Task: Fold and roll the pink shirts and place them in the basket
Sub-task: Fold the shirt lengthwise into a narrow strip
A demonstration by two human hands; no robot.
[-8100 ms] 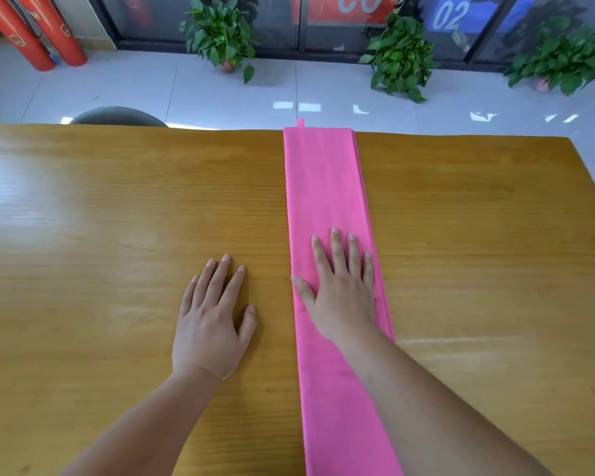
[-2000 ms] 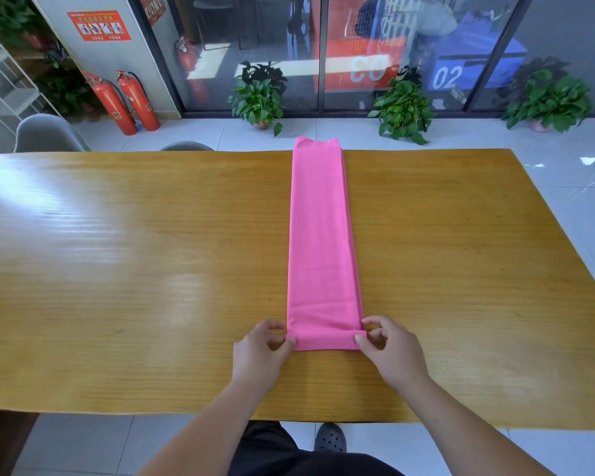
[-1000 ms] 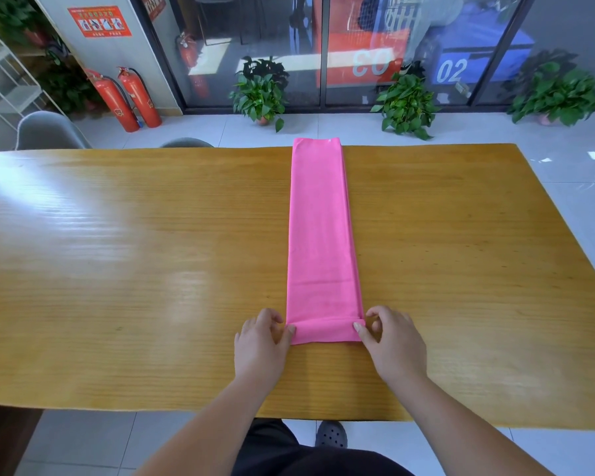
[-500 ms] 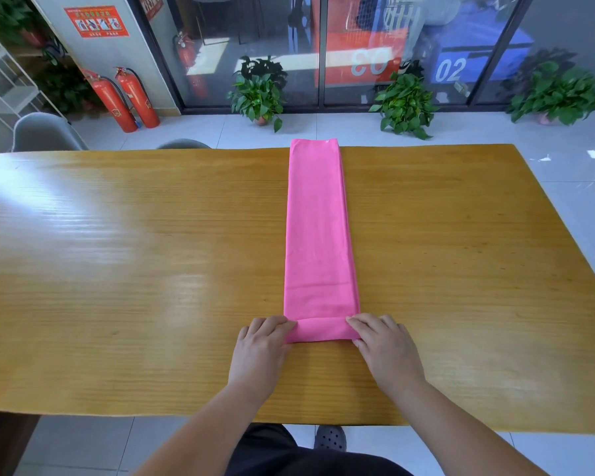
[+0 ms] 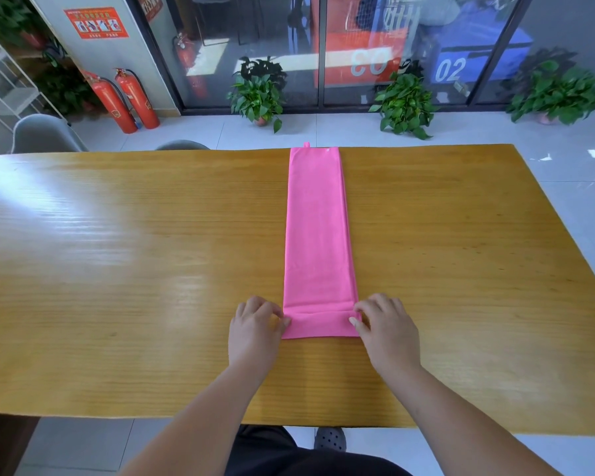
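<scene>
A pink shirt, folded into one long narrow strip, lies down the middle of the wooden table and reaches its far edge. The strip's near end is turned over into a short flat fold. My left hand pinches the left corner of that fold. At the right corner my right hand pinches the same fold, its fingers curled over the cloth. No basket is in view.
Two grey chairs stand behind the table's far left side. Two red fire extinguishers and several potted plants line the glass wall beyond. The table's near edge runs just in front of my body.
Since a second ago the near end of the strip has been turned over once more and the fold has shifted slightly away from me. Both hands stay at its corners.
</scene>
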